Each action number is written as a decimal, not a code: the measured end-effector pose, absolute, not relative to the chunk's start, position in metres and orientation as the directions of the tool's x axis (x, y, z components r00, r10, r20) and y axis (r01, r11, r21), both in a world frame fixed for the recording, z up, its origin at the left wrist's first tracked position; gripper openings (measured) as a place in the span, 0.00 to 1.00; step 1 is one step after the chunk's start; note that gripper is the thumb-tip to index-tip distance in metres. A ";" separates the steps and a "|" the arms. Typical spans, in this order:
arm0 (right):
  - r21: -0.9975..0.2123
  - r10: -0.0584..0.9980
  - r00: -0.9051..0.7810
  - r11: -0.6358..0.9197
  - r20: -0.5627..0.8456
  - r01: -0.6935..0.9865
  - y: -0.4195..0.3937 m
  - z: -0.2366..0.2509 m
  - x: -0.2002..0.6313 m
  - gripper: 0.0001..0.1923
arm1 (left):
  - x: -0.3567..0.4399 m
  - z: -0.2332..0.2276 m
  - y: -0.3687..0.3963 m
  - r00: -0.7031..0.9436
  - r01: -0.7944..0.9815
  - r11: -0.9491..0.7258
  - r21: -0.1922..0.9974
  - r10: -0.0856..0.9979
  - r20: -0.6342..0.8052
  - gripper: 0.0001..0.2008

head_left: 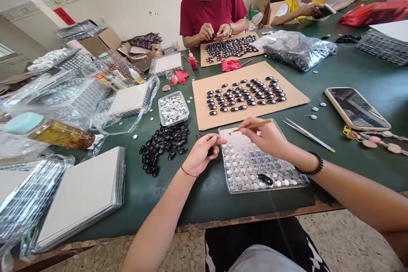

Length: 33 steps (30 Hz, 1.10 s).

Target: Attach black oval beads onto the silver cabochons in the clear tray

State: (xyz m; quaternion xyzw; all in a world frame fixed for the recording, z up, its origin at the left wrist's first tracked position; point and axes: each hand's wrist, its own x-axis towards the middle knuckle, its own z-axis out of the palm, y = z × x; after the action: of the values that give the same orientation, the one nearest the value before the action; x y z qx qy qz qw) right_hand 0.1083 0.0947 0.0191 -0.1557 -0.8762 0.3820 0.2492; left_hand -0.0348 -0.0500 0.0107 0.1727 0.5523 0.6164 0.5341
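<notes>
My left hand [205, 151] is closed loosely around a glossy black oval piece [211, 151], mostly hidden by the fingers, with its index finger reaching over the tray's left edge. In my right hand [261, 138] a thin wooden stick [259, 124] is pinched, its tip low over the upper left of a clear plastic tray [232, 190]. Rows of small round silvery discs [235, 165] sit in that tray. One black oval piece [265, 179] lies on top of them. Left of my left hand is a heap of similar black pieces [164, 142].
Behind the tray lies a cardboard sheet [204, 119] with rows of black pieces. A tub of small discs [174, 108], tweezers [309, 135], a phone [357, 108], stacked trays [83, 195] and a bottle [60, 131] surround it. A co-worker in red [213, 12] sits opposite.
</notes>
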 end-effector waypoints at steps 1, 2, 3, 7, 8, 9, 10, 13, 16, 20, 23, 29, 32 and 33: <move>-0.725 0.450 -0.825 0.685 0.342 0.073 0.091 0.019 0.114 0.08 | -0.032 0.011 -0.050 -0.399 -0.355 0.208 0.911 0.848 -0.350 0.10; -0.697 0.417 -0.829 0.715 0.372 0.047 0.088 0.020 0.119 0.07 | -0.029 0.012 -0.051 -0.442 -0.219 0.226 0.949 0.844 -0.304 0.11; -0.665 0.369 -0.837 0.747 0.404 0.008 0.084 0.020 0.123 0.07 | -0.027 0.012 -0.051 -0.489 -0.071 0.235 0.970 0.839 -0.239 0.12; -0.532 0.166 -0.865 0.837 0.473 -0.130 0.077 0.019 0.130 0.07 | -0.017 0.014 -0.056 -0.548 0.379 0.220 0.899 0.836 0.026 0.13; -0.505 0.135 -0.872 0.852 0.471 -0.140 0.076 0.018 0.131 0.07 | -0.014 0.015 -0.057 -0.534 0.435 0.211 0.876 0.843 0.062 0.14; -0.479 0.111 -0.877 0.865 0.467 -0.146 0.075 0.017 0.131 0.07 | -0.012 0.015 -0.057 -0.510 0.478 0.197 0.856 0.856 0.088 0.14; -0.454 0.090 -0.881 0.878 0.465 -0.150 0.075 0.016 0.132 0.08 | -0.010 0.014 -0.057 -0.481 0.516 0.181 0.837 0.870 0.108 0.14; -0.396 0.062 -0.882 0.907 0.467 -0.146 0.075 0.014 0.132 0.08 | -0.007 0.011 -0.056 -0.409 0.627 0.177 0.759 0.903 0.127 0.11; -0.386 0.071 -0.880 0.913 0.469 -0.132 0.073 0.013 0.131 0.09 | -0.008 0.010 -0.054 -0.410 0.690 0.236 0.685 0.907 0.101 0.09; -0.424 0.161 -0.863 0.903 0.479 -0.067 0.070 0.012 0.132 0.10 | -0.010 0.012 -0.052 -0.460 0.591 0.313 0.743 0.888 -0.009 0.09; -0.494 0.267 -0.839 0.870 0.474 -0.003 0.069 0.013 0.133 0.11 | -0.013 0.013 -0.051 -0.479 0.413 0.362 0.835 0.867 -0.139 0.10; -0.670 0.488 -0.723 0.741 0.489 0.047 0.074 0.020 0.135 0.12 | -0.020 0.013 -0.051 -0.603 0.135 0.263 0.955 0.787 -0.132 0.11; -0.736 0.527 -0.696 0.677 0.488 -0.003 0.074 0.022 0.135 0.10 | -0.014 0.014 -0.050 -0.529 0.135 0.234 0.963 0.839 -0.130 0.16; -0.745 0.519 -0.703 0.667 0.487 -0.024 0.072 0.022 0.135 0.09 | -0.010 0.014 -0.050 -0.501 0.145 0.226 0.963 0.856 -0.125 0.17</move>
State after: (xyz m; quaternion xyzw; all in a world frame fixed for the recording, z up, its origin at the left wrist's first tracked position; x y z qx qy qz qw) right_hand 0.1354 0.0722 0.0220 -0.1473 -0.8405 0.3806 0.3564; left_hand -0.0097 -0.0496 0.0140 0.3574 0.7008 0.5093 0.3491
